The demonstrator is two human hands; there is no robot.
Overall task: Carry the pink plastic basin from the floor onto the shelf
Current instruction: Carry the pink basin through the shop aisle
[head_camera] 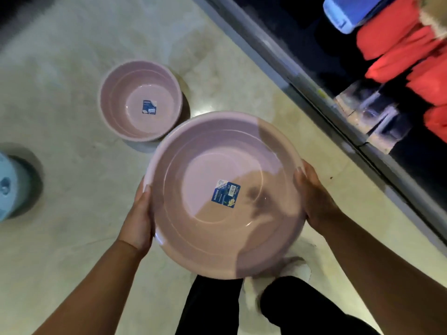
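- Currently you are holding the pink basin (242,226) between your two hands, clear of the floor (72,93), with its open side facing up at you.
- Your left hand (139,216) is clamping the left rim, thumb lying over the edge and fingers hidden beneath.
- Your right hand (314,197) is gripping the opposite rim in the same way.
- A blue label (226,193) is sitting on the basin's bottom, midway between your grips.
- Below the grip, the basin is covering part of your black trousers (302,308) and a white shoe (297,267).
- Beyond your left hand, a smaller pink basin (125,117) is resting on the floor.
- Far out past your left hand, a light blue object (12,184) is standing at the frame's edge.
- Beyond your right hand, the shelf (297,78) is running diagonally, carrying red items (399,37), a blue item (348,10) and clear containers (377,117).
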